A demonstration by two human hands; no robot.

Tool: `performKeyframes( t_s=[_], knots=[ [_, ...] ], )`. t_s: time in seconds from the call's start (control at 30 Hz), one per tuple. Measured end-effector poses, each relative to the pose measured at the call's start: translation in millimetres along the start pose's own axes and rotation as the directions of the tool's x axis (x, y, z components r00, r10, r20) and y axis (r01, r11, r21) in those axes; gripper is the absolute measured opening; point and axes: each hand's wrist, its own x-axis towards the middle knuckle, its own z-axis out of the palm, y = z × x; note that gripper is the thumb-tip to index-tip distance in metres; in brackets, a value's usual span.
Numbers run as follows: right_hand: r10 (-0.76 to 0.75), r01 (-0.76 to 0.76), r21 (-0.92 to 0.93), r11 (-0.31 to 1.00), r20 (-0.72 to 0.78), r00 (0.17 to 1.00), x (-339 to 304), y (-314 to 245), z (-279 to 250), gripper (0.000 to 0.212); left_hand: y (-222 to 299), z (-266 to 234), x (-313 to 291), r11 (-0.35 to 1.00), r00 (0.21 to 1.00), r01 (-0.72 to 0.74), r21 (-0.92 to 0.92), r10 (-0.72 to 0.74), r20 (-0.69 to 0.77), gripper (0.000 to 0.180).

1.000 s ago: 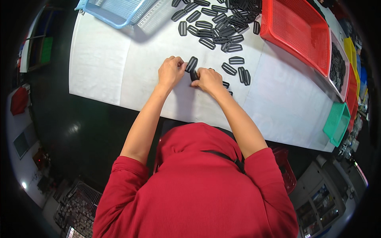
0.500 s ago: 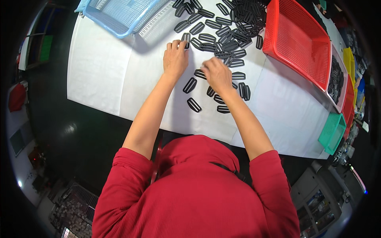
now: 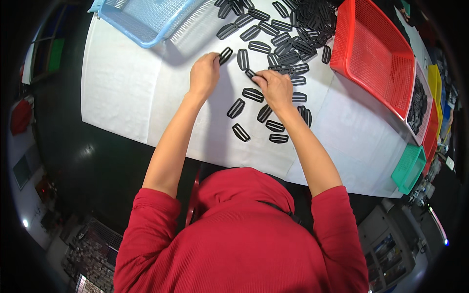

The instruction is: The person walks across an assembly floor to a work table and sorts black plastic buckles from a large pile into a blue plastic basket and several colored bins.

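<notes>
Between the fingertips of my left hand (image 3: pixel 204 74) is a black slide buckle (image 3: pixel 225 55), a flat slotted piece with tapered ends, tilted up to the right. My right hand (image 3: pixel 277 88) pinches a second black buckle (image 3: pixel 251 74) by one end. Both hands are closed, and a small gap of white tabletop (image 3: pixel 190 132) lies between them. Loose buckles of the same kind lie around my right hand, one of them (image 3: pixel 252 94) just below its fingertips. Farther off they heap into a dense pile (image 3: pixel 315 19). Part of the buckles beneath my right wrist is hidden.
At the far left stands a light blue basket (image 3: pixel 161 36). A red basket (image 3: pixel 347 66) is at the right, beside a pale basket (image 3: pixel 415 132) of black pieces. A small green basket (image 3: pixel 408 171) sits near the table's right corner.
My left hand has drawn slightly left, lifting the buckle it was touching. My right hand has shifted a little right and down, and a buckle now shows in its fingers.
</notes>
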Motion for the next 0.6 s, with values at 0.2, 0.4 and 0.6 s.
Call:
performKeyframes(
  t_s=[0.2, 0.4, 0.6],
  knots=[
    [0.145, -0.144, 0.149, 0.978, 0.003, 0.989, -3.4, 7.5, -5.3, 0.016, 21.1, -13.0, -24.7, 0.998, 0.999, -0.040, -0.045, 0.041, 0.034, 0.023],
    [0.066, -0.060, -0.102, 0.993, 0.055, 0.996, 12.3, 30.9, -36.3, 0.032, 43.8, 9.0, 11.1, 0.939, 0.938, -0.344, -0.032, 0.345, 0.029, 0.026],
    [0.055, -0.041, -0.176, 0.984, 0.074, 0.996, 5.1, 45.2, -37.2, 0.035, 50.6, 17.8, 0.8, 0.963, 0.984, -0.178, 0.203, 0.180, 0.008, 0.027]
  ],
)
